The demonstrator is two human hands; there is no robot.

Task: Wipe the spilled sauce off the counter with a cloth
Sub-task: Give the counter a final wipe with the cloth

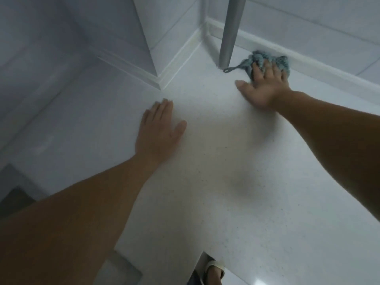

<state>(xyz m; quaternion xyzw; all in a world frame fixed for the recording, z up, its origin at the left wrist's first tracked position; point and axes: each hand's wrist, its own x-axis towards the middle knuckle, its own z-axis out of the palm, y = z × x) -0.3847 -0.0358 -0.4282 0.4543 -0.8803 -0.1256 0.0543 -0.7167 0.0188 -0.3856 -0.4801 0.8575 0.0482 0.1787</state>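
We see a white speckled stone table running into a tiled corner, and we take the grey metal pole standing near that corner as our landmark. Just to the right of the pole's foot lies the crumpled blue-grey knitted cloth, pushed up against the low white upstand at the back of the table; its thin hanging loop trails left until it almost touches the pole's base. Our right hand lies on the near side of the cloth, fingers spread and fairly straight, pressing down on it, the thumb stretched out left on the bare table. Our left hand rests flat and open on the table, well to the left of the pole and nearer to us, holding nothing. We cannot make out any sauce on the surface.
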